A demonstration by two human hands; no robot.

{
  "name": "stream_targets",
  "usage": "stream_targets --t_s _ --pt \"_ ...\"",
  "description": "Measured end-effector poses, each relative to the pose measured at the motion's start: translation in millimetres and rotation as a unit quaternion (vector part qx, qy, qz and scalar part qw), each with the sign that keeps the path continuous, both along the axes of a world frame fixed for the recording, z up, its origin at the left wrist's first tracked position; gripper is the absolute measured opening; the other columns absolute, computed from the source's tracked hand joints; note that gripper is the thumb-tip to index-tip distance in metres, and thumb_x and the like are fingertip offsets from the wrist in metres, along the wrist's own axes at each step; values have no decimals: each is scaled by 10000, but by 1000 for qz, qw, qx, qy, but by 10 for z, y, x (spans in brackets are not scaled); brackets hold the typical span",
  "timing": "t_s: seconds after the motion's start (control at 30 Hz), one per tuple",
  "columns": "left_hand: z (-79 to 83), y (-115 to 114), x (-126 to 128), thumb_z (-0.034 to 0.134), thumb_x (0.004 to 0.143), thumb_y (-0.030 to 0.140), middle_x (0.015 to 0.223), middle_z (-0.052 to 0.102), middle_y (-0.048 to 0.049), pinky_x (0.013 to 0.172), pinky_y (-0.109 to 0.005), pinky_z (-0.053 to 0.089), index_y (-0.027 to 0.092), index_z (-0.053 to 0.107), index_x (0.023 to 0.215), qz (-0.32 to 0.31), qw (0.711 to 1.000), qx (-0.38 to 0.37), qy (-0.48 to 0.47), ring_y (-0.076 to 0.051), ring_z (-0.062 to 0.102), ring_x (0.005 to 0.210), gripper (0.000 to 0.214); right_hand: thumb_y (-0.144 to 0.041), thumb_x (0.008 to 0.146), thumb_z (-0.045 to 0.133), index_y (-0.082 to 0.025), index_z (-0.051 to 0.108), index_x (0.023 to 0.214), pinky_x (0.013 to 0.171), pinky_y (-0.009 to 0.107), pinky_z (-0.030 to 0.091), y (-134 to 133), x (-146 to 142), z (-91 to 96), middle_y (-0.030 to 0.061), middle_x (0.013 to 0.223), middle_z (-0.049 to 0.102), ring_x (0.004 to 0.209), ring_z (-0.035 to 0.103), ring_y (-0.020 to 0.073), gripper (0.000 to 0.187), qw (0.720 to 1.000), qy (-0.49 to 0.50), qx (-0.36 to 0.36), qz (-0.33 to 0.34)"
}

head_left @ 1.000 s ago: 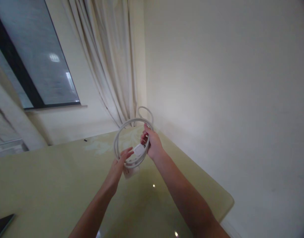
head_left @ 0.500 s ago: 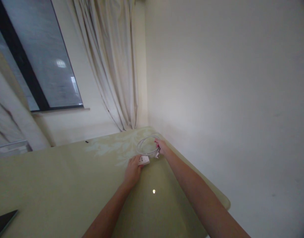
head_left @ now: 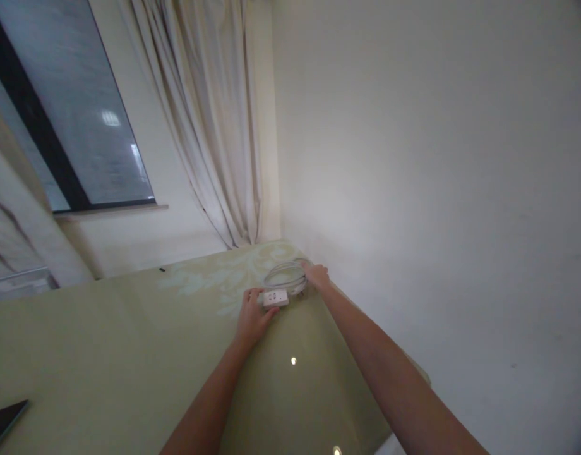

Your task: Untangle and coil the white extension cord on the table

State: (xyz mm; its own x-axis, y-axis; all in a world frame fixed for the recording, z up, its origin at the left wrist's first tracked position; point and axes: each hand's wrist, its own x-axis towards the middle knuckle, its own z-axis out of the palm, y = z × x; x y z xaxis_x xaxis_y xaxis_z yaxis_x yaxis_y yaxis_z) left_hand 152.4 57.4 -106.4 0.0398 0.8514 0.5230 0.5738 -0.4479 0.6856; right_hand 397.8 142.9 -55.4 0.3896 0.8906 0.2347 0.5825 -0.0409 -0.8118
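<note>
A short white power strip [head_left: 277,297] lies on the table near its far right corner, socket face turned up. My left hand [head_left: 253,314] grips its left end, the thumb along the near edge and the fingers behind. The strip's pale cable [head_left: 280,270] lies coiled just beyond it. My right hand [head_left: 316,276] is closed on the right side of the coil, with its fingertips partly hidden. The plug end beside that hand is too small and blurred to make out.
The glossy pale green table [head_left: 105,341] meets the white wall [head_left: 413,189] on the right. A small black object [head_left: 162,270] lies near the back edge, and a dark flat object [head_left: 5,422] at the left front. A curtain [head_left: 219,126] hangs behind.
The power strip has turned more level and shifted slightly away from me. My right hand has moved a little to the right on the coil, and the coil looks flatter. The view shifted slightly.
</note>
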Motion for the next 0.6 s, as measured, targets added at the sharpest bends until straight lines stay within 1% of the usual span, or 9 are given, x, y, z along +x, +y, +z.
stream_targets --t_s 0.07,0.13,0.23,0.3,0.33,0.4,0.43,0.53,0.6 --pt "23 -37 -27 769 786 477 1295 513 -140 1016 -532 529 192 542 1287 6 1000 -5 -14 -320 587 1211 619 -483 966 523 -98 678 1103 963 439 450 -190 -18 -39 267 1150 669 1163 596 361 436 998 -5 33 -46" --pt "43 -137 -70 745 795 524 1317 499 -153 959 -509 558 190 526 1307 4 1000 -12 -24 -319 587 1216 649 -422 986 428 -110 646 1106 932 406 443 -429 -67 -100 241 1146 659 1101 600 319 399 995 -19 78 -55" --pt "52 -437 -193 694 831 519 1243 555 -124 894 -431 572 200 584 1181 -17 999 -18 -25 -278 620 1149 486 -415 997 367 -176 620 947 776 319 436 -776 -206 -198 110 910 671 845 603 230 352 990 -45 132 6" --pt "36 -706 -307 658 862 479 1035 613 -67 822 -364 555 207 600 970 -32 999 -23 -9 -225 646 959 299 -450 1003 370 -209 576 817 672 285 378 -944 -333 -240 37 746 614 691 538 186 368 984 -65 155 59" --pt "24 -844 -366 635 879 461 887 601 -30 747 -326 527 215 563 854 -34 999 -29 9 -197 623 826 258 -462 1000 385 -217 548 761 640 279 341 -1005 -400 -252 16 690 578 642 498 171 380 980 -76 164 82" --pt "0 -1091 -466 544 933 438 665 488 31 606 -273 409 237 428 709 -33 996 -47 66 -152 505 625 323 -460 972 441 -222 493 667 606 282 275 -1089 -528 -267 -5 612 513 583 423 150 390 971 -99 175 127" --pt "-7 -1190 -501 482 963 426 606 420 47 570 -266 344 244 359 676 -32 993 -57 101 -138 442 573 362 -449 945 479 -221 470 630 596 287 248 -1116 -581 -273 -11 583 488 564 394 142 389 966 -111 177 150" --pt "4 -1365 -530 339 1005 361 568 324 50 565 -278 235 238 257 649 -49 976 -75 199 -121 337 533 385 -422 875 549 -214 438 568 584 298 201 -1156 -672 -291 -17 535 448 536 347 129 386 954 -136 176 202" --pt "33 -1401 -503 337 996 324 572 324 42 580 -297 200 226 273 641 -75 965 -78 240 -120 307 536 374 -433 876 535 -213 418 550 578 302 189 -1154 -670 -303 -17 519 429 525 331 126 411 951 -144 174 211"
